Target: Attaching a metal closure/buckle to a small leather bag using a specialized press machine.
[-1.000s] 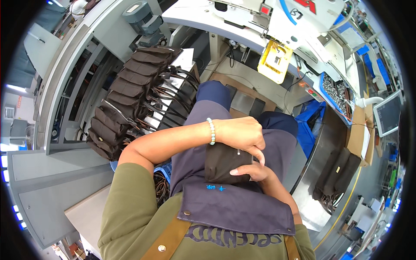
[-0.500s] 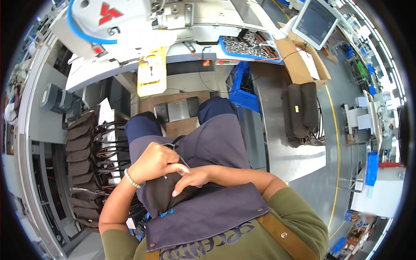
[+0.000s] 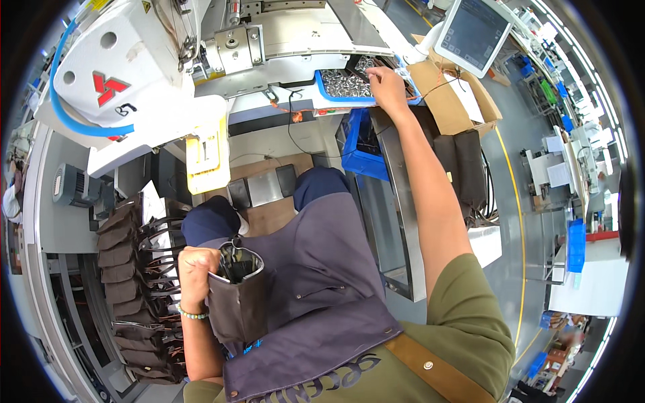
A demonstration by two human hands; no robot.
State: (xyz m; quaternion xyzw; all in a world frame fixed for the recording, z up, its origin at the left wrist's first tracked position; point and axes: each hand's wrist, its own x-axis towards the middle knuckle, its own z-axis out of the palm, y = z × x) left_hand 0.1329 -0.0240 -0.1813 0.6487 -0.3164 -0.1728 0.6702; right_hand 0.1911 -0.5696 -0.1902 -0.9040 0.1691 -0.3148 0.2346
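Note:
A dark brown fabric bag [image 3: 238, 310] stands upright over my lap, its mouth facing up and a patterned lining showing inside. My left hand [image 3: 196, 274] is closed round the left side of its rim. Far forward on the right, my right hand [image 3: 391, 93] is over the blue tray [image 3: 367, 102] on the machine table. Its fingers are bent together; whatever they hold, if anything, is too small to make out. Shiny metal fittings [image 3: 344, 84] fill the tray's left part, with dark strips lying beside them near my fingers.
A white sewing machine [image 3: 124, 74] with a yellow plate [image 3: 208, 156] stands front left. Brown bags [image 3: 121, 272] hang in a row at my left. A blue bin [image 3: 363, 160], a cardboard box [image 3: 437, 94], more brown bags [image 3: 470, 171] and a screen [image 3: 474, 33] are at the right.
My right hand has left the bag at my lap and reached forward right to the tray. My left hand has moved left, holding the bag, which is now upright with its mouth showing.

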